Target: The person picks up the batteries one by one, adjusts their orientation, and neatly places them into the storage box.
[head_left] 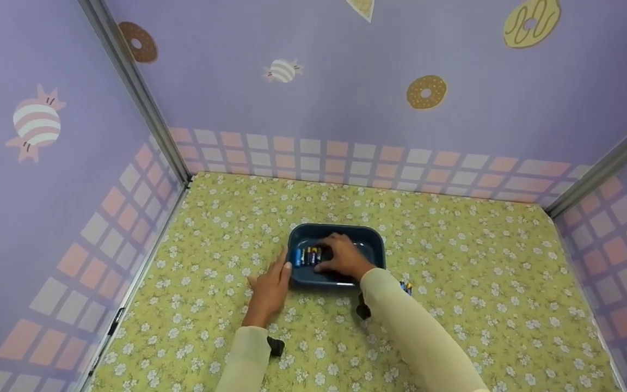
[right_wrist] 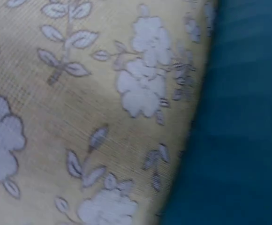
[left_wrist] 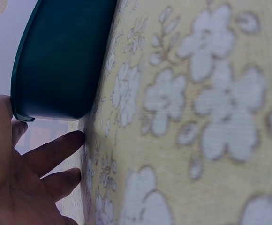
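We noted one blue tub (head_left: 318, 282); batteries (head_left: 309, 256) in a row inside, nine o'clock; left hand (head_left: 271, 286) at eight, fingers extended against the tub's side, clasping nothing; right hand (head_left: 346, 258), forearm from five, fingers curved beside the row, whether grasping we couldn't tell.

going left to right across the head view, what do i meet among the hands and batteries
Left hand, blue battery, row of other batteries, right hand, separate batteries partly hidden.
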`<state>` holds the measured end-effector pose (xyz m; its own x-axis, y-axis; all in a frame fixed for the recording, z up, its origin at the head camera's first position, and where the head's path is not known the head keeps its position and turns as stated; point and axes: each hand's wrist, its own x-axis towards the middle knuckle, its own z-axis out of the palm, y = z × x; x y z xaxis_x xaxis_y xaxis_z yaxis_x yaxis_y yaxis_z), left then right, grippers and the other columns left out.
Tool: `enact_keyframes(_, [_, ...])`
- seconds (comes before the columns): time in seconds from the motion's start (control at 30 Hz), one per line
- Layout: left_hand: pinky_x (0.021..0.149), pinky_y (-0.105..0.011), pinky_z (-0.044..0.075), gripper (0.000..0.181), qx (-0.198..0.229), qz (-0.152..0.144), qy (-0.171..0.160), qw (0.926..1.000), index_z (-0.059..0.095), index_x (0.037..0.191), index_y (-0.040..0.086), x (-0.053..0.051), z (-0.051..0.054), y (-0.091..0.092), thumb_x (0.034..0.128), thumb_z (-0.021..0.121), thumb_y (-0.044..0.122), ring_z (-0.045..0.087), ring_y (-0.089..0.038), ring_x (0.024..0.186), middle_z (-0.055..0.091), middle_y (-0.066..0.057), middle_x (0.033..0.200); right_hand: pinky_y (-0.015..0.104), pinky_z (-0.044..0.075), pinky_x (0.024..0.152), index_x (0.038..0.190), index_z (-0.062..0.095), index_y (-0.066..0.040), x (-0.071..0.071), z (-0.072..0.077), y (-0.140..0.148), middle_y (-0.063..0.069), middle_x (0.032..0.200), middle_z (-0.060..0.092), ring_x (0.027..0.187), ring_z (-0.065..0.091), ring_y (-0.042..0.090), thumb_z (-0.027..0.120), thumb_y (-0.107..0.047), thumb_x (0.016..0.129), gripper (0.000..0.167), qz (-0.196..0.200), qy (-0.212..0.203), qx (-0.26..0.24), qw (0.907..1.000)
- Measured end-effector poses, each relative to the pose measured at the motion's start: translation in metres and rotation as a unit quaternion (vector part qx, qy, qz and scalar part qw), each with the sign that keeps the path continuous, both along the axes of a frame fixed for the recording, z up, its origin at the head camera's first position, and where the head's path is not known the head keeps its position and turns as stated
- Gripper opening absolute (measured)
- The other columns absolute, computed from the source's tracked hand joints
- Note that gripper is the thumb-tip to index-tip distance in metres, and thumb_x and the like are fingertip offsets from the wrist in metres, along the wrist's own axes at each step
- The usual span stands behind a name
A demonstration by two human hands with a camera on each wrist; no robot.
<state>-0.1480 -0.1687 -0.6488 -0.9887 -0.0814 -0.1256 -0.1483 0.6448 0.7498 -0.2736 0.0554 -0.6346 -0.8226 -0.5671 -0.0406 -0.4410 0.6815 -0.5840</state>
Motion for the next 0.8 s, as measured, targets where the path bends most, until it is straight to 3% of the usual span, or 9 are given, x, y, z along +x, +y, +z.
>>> enact_keyframes(0.17, [0.116, -0.074, -0.016, 0.054, 0.002, 0.001, 0.005, 1.0, 0.008, 0.159, 0.056, 0.002, -0.002, 0.0, 0.109, 0.028, 0.059, 0.034, -0.038, 0.152, 0.032, -0.001, 0.167, 0.05, 0.045, 0.112, 0.143, 0.059, -0.011, 0.002, 0.017, 0.014, 0.01, 0.137, 0.062, 0.134, 0.054, 0.032, 0.086, -0.043, 0.082, 0.074, -0.01, 0.003, -0.013, 0.9999])
enact_keyframes(0.4, [0.115, -0.078, -0.01, 0.061, -0.012, -0.006, 0.009, 0.9999, 0.018, 0.164, 0.04, 0.0, 0.0, 0.0, 0.1078, 0.025, 0.062, 0.041, -0.045, 0.146, 0.037, -0.004, 0.165, 0.048, 0.055, 0.095, 0.138, 0.062, -0.005, -0.001, 0.043, 0.054, 0.016, 0.123, 0.067, 0.11, 0.065, 0.032, 0.082, -0.035, 0.089, 0.061, -0.006, 0.071, -0.099, 0.9926])
enact_keyframes(0.6, [0.116, -0.076, -0.013, 0.062, -0.012, -0.003, -0.002, 0.9999, 0.016, 0.164, 0.042, -0.001, 0.001, 0.0, 0.1072, 0.024, 0.064, 0.037, -0.044, 0.149, 0.035, -0.004, 0.166, 0.052, 0.055, 0.096, 0.138, 0.063, -0.01, 0.005, 0.061, 0.104, 0.016, 0.124, 0.067, 0.111, 0.067, 0.035, 0.072, -0.043, 0.096, 0.055, -0.043, 0.103, -0.111, 0.9876])
enact_keyframes(0.8, [0.116, -0.075, -0.013, 0.06, -0.013, -0.001, 0.002, 0.9999, 0.016, 0.164, 0.042, -0.001, 0.0, 0.0, 0.1077, 0.025, 0.063, 0.036, -0.041, 0.15, 0.034, -0.003, 0.166, 0.054, 0.056, 0.089, 0.138, 0.063, -0.011, 0.013, 0.063, 0.151, 0.013, 0.123, 0.068, 0.108, 0.067, 0.034, 0.077, -0.038, 0.092, 0.055, -0.077, 0.141, -0.1, 0.9819])
